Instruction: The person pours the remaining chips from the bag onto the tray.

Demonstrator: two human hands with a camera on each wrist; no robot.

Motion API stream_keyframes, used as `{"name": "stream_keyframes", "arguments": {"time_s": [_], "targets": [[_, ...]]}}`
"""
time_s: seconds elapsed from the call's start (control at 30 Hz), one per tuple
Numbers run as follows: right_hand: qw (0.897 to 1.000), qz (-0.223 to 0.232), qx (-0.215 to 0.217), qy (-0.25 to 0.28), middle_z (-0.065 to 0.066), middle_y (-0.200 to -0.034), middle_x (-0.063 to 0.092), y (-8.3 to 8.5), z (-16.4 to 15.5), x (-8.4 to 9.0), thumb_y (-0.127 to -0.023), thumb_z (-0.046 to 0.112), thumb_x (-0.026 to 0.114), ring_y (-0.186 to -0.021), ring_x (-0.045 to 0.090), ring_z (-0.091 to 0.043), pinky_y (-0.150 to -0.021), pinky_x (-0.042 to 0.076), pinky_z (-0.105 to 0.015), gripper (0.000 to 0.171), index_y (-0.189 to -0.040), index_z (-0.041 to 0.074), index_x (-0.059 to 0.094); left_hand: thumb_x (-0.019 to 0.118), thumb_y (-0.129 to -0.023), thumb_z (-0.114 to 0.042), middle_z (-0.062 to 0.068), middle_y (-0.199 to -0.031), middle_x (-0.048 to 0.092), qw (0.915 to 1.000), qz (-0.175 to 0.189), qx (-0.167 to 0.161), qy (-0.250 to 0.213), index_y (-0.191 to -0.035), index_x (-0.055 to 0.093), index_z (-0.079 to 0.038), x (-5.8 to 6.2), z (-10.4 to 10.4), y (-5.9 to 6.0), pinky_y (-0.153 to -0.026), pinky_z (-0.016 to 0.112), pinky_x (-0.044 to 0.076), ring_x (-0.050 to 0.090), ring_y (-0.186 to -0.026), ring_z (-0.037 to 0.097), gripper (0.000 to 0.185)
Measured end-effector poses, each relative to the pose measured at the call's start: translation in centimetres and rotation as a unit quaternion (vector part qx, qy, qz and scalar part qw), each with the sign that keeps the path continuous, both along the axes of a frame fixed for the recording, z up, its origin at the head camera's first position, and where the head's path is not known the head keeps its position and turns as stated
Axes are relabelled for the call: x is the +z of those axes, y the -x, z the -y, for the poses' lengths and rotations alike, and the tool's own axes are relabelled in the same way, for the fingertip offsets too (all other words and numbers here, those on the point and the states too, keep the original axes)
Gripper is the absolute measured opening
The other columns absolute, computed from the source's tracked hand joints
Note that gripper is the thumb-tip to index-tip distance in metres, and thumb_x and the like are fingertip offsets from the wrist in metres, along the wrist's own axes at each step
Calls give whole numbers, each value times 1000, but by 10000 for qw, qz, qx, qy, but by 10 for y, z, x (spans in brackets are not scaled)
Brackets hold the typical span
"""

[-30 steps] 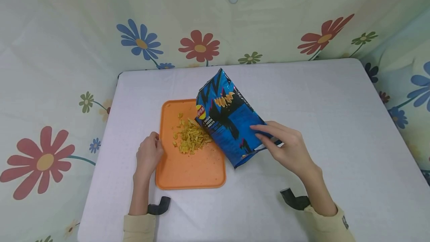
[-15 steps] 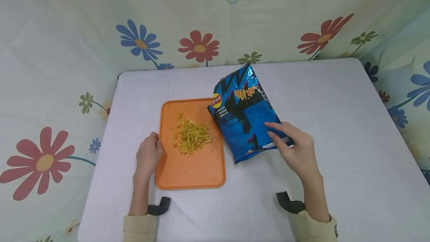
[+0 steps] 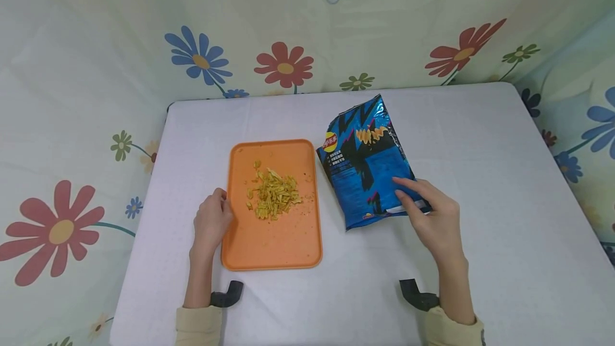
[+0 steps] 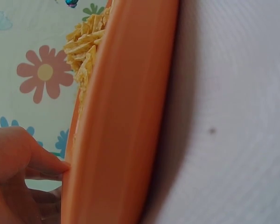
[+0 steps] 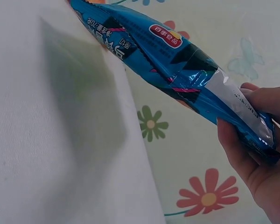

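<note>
My left hand (image 3: 213, 221) grips the left rim of an orange tray (image 3: 269, 250). In the left wrist view a fingertip of the left hand (image 4: 18, 172) presses the rim of the tray (image 4: 121, 121). Broken yellow chips (image 3: 275, 194) lie heaped on the tray; they also show above its rim, chips (image 4: 86, 46). My right hand (image 3: 434, 220) pinches a blue and black chip bag (image 3: 367, 170) by its lower right corner. Seen from the right wrist, the bag (image 5: 177, 70) hangs tilted above the table between thumb and fingers of the right hand (image 5: 266, 140). Its mouth is not clearly visible.
A white-covered table (image 3: 504, 186) carries the tray. Behind it and at both sides hangs a pale curtain (image 3: 365, 25) printed with flowers. Dark wrist mounts (image 3: 228, 295) sit on both forearms.
My right hand has drawn the chip bag to the right, from over the tray to beside it, uncovering the tray's right side. My left hand stays at the rim.
</note>
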State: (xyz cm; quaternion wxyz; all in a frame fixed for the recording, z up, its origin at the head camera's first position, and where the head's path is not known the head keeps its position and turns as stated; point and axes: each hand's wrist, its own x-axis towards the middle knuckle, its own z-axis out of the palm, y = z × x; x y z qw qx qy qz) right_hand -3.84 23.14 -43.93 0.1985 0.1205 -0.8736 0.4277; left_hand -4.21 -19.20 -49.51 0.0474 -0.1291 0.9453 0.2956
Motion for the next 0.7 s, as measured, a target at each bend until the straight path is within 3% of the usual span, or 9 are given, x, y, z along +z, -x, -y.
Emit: {"name": "stream_keyframes", "arguments": {"time_s": [0.27,0.47,0.7], "targets": [[9995,-100,-171,-229,-16,-98,75,0,-11,4,-83,-15,76,-89,54,18,-70,41,-3,38,-116,3,76,49,-102,-6,15,-80,58,10000,-24,-19,11,-111,60,5,0,1,-1,-50,29,40,53,-61,23,17],[9984,-292,-251,-410,-19,-99,75,1,-21,13,-80,-17,77,-98,53,23,-80,41,0,39,-114,2,77,49,-103,-7,15,-82,58,10000,-25,-32,43,-112,60,4,1,1,0,-51,30,40,54,-63,23,18],[9935,-582,-211,-960,-18,-100,77,4,-34,22,-76,-16,80,-96,52,22,-81,37,2,40,-111,3,78,50,-103,-8,14,-82,58,10000,72,13,-1,-112,60,3,1,1,1,-52,30,41,54,-64,23,17]]}}
